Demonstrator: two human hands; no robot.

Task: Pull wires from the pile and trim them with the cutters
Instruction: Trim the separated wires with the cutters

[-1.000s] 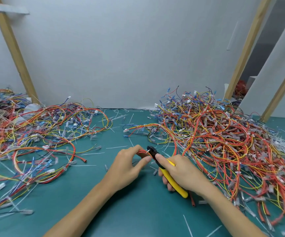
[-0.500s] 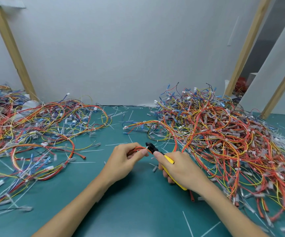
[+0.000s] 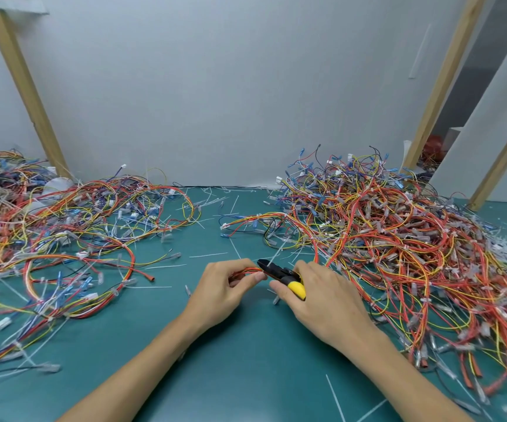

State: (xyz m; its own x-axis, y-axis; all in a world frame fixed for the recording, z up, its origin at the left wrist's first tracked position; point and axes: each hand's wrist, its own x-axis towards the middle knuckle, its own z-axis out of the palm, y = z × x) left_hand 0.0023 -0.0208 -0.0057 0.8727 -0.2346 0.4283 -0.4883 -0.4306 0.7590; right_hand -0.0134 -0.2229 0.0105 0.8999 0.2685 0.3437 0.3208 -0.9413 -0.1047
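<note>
a: where is the wire bundle [image 3: 245, 271]?
b: near the middle of the green mat [image 3: 246, 367], at the person's left hand [image 3: 223, 292]. it is a few orange-red and yellow wires. the thumb and curled fingers pinch it. from there the wires arch away toward 1 o'clock into the big pile [image 3: 398, 239].

a: and the cutters [image 3: 280, 274]?
b: just at 3 o'clock of that pinch. the black head points toward 10 o'clock and its tip meets the bundle right beyond the left thumb. whether the jaws are apart or closed, he cannot tell. the right hand [image 3: 322, 303] has its fingers curled round the yellow handles.

a: what lies around them?
b: the big pile fills the mat from 1 to 4 o'clock: red, orange, yellow and blue wires with clear sleeves and white connectors. a flatter tangle [image 3: 63, 226] spreads from 8 to 10 o'clock, well apart from the hands. thin white offcuts [image 3: 208, 255] lie scattered over the mat between the two. behind stands a white wall [image 3: 230, 86], with a slanted wooden post [image 3: 26, 86] at 10 o'clock and another [image 3: 441, 83] at 2 o'clock.
</note>
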